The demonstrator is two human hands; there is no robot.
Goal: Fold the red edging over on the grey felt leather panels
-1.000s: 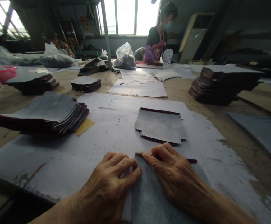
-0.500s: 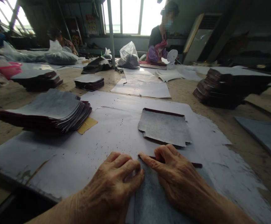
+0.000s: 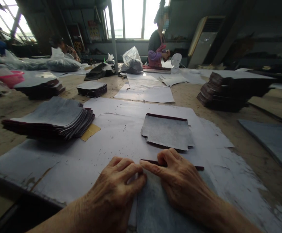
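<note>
A grey leather piece (image 3: pixel 155 207) with a dark red folded far edge lies on white paper at the near edge of the table. My left hand (image 3: pixel 114 191) has its fingers curled and pressed on the piece's left edge. My right hand (image 3: pixel 177 181) lies on the piece with its fingertips pinching the folded red edge. The two hands touch at the fingertips. Just beyond them lies a second grey piece (image 3: pixel 167 132) with a red top edge, flat and untouched.
A stack of similar grey pieces (image 3: pixel 51 118) sits to the left, with a yellow scrap (image 3: pixel 90 132) beside it. Taller dark stacks (image 3: pixel 230 89) stand at the right and smaller stacks (image 3: pixel 92 88) farther back. White paper sheets (image 3: pixel 146 92) cover the table. Two other people work at the far side.
My hands have kept almost the same place on the piece; the right fingertips have crept slightly left along the folded edge. The person at the far side has straightened up.
</note>
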